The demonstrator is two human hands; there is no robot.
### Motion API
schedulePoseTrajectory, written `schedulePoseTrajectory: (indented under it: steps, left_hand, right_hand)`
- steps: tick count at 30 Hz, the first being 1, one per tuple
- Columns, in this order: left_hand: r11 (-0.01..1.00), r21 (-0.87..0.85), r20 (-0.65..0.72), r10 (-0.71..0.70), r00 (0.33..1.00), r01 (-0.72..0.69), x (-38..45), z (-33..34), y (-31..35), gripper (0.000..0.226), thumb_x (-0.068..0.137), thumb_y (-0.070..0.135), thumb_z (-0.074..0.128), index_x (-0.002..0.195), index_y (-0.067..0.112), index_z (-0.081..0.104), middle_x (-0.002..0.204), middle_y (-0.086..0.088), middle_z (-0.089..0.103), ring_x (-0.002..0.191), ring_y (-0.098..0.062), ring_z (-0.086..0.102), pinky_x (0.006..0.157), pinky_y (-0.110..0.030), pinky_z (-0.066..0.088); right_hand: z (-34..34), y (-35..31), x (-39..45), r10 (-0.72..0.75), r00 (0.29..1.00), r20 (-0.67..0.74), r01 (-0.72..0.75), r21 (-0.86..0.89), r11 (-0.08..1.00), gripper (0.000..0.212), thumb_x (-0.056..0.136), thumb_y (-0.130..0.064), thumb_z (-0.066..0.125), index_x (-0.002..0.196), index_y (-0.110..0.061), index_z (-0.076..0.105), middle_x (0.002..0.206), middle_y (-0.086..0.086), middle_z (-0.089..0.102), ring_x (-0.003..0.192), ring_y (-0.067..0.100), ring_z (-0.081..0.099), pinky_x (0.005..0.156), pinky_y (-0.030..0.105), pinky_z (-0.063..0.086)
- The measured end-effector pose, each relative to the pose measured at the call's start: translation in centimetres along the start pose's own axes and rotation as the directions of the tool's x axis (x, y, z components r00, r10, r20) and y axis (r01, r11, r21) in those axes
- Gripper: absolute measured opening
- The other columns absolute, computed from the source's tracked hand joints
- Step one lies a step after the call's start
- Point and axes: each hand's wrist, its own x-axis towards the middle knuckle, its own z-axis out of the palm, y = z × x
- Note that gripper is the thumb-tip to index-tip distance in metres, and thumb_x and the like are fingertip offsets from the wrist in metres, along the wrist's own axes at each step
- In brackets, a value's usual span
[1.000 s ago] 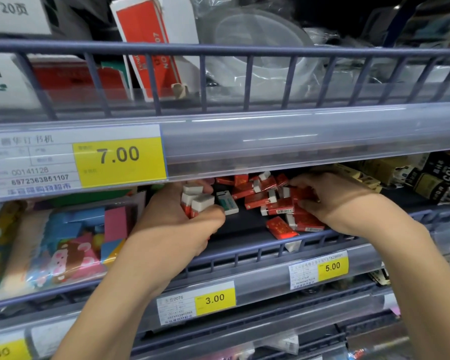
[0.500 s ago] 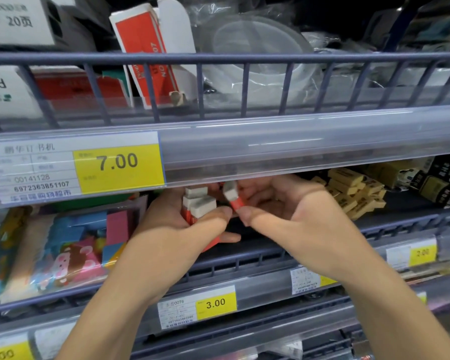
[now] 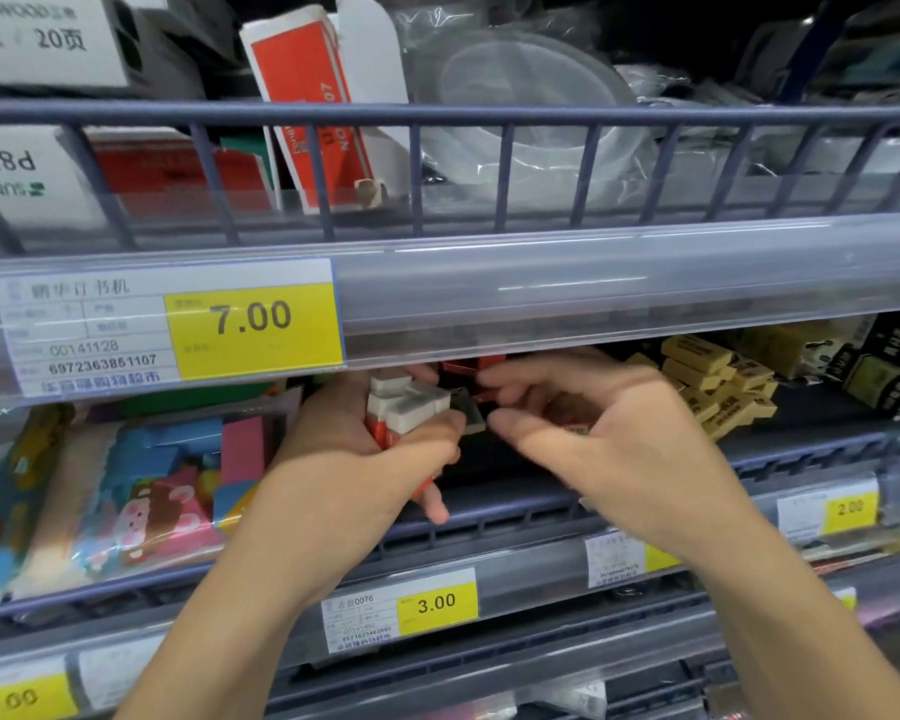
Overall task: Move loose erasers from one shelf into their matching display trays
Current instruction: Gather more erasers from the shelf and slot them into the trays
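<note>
White erasers [image 3: 404, 402], red sleeves, bunched.

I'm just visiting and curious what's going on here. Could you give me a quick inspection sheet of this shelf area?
Surface: dark shelf behind a rail carrying price tags.
Job's things: a bunch of red-and-white erasers in the left hand; more red ones behind.
Clutter: yellow erasers to the right; colourful packs to the left.
Hands: left grips the bunch; right hand curled beside it, contents unclear.
Cables: nothing seen.
Surroundings: upper shelf with a red-and-white box and clear plastic tubs.
</note>
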Motion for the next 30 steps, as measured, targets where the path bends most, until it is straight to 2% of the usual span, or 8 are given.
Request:
schedulePoseTrajectory:
  steps: [4, 8, 10, 13, 17, 21, 24, 30]
  left_hand:
    - [0.997, 0.019, -0.011, -0.069, 0.998, 0.069, 0.1, -0.1, -0.5, 0.032, 0.062, 0.053, 0.071, 0.093, 0.051, 0.066, 0.053, -0.013, 0.066, 0.064, -0.046, 0.068, 0.075, -0.063, 0.06]
    - [0.994, 0.069, 0.007, -0.082, 0.997, 0.081, 0.3, -0.1, -0.7, 0.028, 0.066, 0.053, 0.07, 0.093, 0.052, 0.064, 0.049, -0.012, 0.063, 0.066, -0.044, 0.069, 0.072, -0.061, 0.061]
    - [0.994, 0.074, 0.012, -0.084, 0.996, 0.083, 0.4, 0.0, -0.7, 0.027, 0.066, 0.053, 0.069, 0.093, 0.052, 0.064, 0.047, -0.011, 0.061, 0.065, -0.04, 0.071, 0.073, -0.057, 0.062]
    - [0.996, 0.015, 0.017, -0.085, 0.996, 0.085, 0.5, 0.0, -0.7, 0.023, 0.066, 0.052, 0.068, 0.089, 0.052, 0.068, 0.051, -0.007, 0.067, 0.061, -0.029, 0.074, 0.074, -0.045, 0.06]
    - [0.992, -0.073, -0.015, -0.108, 0.994, 0.106, 0.5, 0.1, -0.6, 0.019, 0.069, 0.046, 0.073, 0.086, 0.055, 0.07, 0.066, -0.004, 0.077, 0.063, -0.027, 0.078, 0.079, -0.043, 0.057]
    - [0.983, -0.155, -0.023, -0.108, 0.994, 0.103, 0.4, 0.3, -0.5, 0.019, 0.065, 0.049, 0.074, 0.083, 0.053, 0.073, 0.086, 0.002, 0.082, 0.071, -0.029, 0.08, 0.084, -0.055, 0.061]
    - [0.975, -0.211, -0.006, -0.073, 0.997, 0.07, 0.3, 0.4, -0.3, 0.021, 0.068, 0.048, 0.076, 0.089, 0.05, 0.076, 0.098, 0.007, 0.082, 0.086, -0.022, 0.081, 0.079, -0.054, 0.064]
    - [0.962, -0.273, -0.034, -0.018, 0.999, 0.008, -0.3, 0.2, 0.0, 0.014, 0.077, 0.034, 0.079, 0.091, 0.035, 0.081, 0.097, -0.002, 0.082, 0.092, -0.023, 0.08, 0.074, -0.044, 0.066]
  right_hand:
    - [-3.7, 1.9, 0.9, 0.182, 0.982, -0.05, -0.186, -0.415, 0.891, 0.02, 0.091, -0.035, 0.067, 0.108, -0.045, 0.067, 0.076, -0.022, 0.066, 0.055, -0.013, 0.057, 0.05, 0.006, 0.039]
    - [-5.3, 2.3, 1.6, 0.354, 0.932, 0.07, -0.229, -0.646, 0.728, 0.037, 0.092, -0.045, 0.064, 0.129, -0.047, 0.057, 0.102, -0.017, 0.064, 0.041, -0.011, 0.047, 0.039, 0.008, 0.032]
    - [-5.1, 2.3, 1.8, 0.387, 0.912, 0.135, -0.211, -0.655, 0.726, 0.04, 0.093, -0.041, 0.064, 0.132, -0.044, 0.056, 0.106, -0.016, 0.061, 0.047, -0.011, 0.05, 0.043, 0.005, 0.034]
    - [-4.8, 2.5, 2.2, 0.404, 0.902, 0.15, -0.216, -0.654, 0.725, 0.037, 0.093, -0.037, 0.066, 0.13, -0.036, 0.06, 0.103, -0.016, 0.061, 0.075, 0.0, 0.056, 0.063, 0.013, 0.038]
    - [-5.4, 2.6, 1.5, 0.327, 0.944, 0.05, -0.26, -0.498, 0.827, 0.02, 0.088, -0.031, 0.07, 0.107, -0.039, 0.069, 0.084, -0.017, 0.065, 0.055, -0.01, 0.058, 0.046, 0.01, 0.04]
    - [-4.4, 1.8, 0.3, 0.215, 0.975, -0.058, -0.219, -0.088, 0.972, 0.015, 0.082, -0.035, 0.073, 0.095, -0.041, 0.074, 0.087, -0.016, 0.075, 0.078, 0.008, 0.07, 0.07, 0.024, 0.057]
    - [-1.8, 0.8, -0.2, 0.137, 0.988, -0.072, -0.118, 0.225, 0.967, 0.013, 0.086, -0.024, 0.075, 0.097, -0.03, 0.077, 0.091, -0.007, 0.077, 0.087, 0.014, 0.073, 0.074, 0.021, 0.057]
    - [1.5, -0.2, -0.2, 0.116, 0.992, 0.047, -0.124, 0.315, 0.941, 0.016, 0.09, -0.019, 0.071, 0.103, -0.026, 0.075, 0.097, -0.009, 0.076, 0.092, 0.006, 0.07, 0.077, 0.018, 0.054]
